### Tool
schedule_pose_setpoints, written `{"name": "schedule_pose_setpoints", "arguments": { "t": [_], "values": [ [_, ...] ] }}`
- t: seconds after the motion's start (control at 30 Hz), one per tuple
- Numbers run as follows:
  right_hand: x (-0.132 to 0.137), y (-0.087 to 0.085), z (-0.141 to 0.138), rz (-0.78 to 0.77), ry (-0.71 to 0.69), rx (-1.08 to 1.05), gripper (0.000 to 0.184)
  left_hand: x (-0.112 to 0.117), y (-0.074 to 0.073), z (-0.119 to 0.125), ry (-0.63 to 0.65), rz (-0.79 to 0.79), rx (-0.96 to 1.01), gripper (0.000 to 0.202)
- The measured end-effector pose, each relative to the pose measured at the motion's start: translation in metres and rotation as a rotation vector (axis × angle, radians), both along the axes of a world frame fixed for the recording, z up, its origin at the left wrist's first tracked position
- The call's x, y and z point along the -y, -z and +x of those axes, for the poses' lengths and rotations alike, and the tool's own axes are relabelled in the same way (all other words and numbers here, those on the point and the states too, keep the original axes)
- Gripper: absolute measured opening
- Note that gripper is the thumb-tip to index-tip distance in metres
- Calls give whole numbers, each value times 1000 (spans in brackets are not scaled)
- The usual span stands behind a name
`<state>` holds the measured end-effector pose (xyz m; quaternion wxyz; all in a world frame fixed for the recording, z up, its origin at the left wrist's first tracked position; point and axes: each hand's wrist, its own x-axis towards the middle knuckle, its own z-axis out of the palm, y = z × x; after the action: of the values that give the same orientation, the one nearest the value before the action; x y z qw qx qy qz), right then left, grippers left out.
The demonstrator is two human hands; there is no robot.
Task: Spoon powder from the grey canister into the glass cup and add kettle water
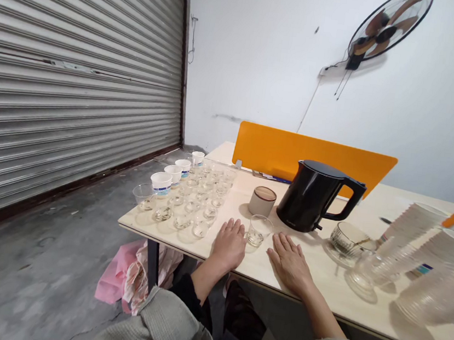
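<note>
Pale wood makes the top of the table (242, 191), and on it the person's 2 hands lie palm down near the front edge, with 1 clear cup (260, 230) standing upright between them. The left hand (231, 243) is just beside this cup, but I cannot tell if its fingertips touch it; the right hand (290, 263) lies at the other side, a little apart. Each grip is flat, with fingers stretched out, and neither holds anything. Behind the cup stands a beige jar with a wooden lid (263, 203), and to the right of the jar a black kettle (308, 196), in front of an orange panel (271, 145). At the left, many small clear cups (192, 204) stand close together in rows, and 4 white paper cups (161, 182) are lined along their outer side. At the right are a glass bowl (347, 237) and leaning stacks of clear cups (439, 290). In my judgement, the step in hand is a pause, with the cup set down and the hands resting around it. A next move on this cup would call for bending the fingers around its thin wall, gently, and raising it straight, because I cannot tell whether it contains liquid.
</note>
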<state>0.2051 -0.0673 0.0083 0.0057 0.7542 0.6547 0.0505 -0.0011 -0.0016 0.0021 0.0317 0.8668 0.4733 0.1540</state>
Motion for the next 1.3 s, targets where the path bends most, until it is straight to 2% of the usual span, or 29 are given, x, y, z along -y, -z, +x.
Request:
{"name": "schedule_pose_setpoints", "arguments": {
  "t": [1.3],
  "values": [
    [-1,1,0,-14,16,2,65,1,-3,-1,7,-24,11,55]
  ]
}}
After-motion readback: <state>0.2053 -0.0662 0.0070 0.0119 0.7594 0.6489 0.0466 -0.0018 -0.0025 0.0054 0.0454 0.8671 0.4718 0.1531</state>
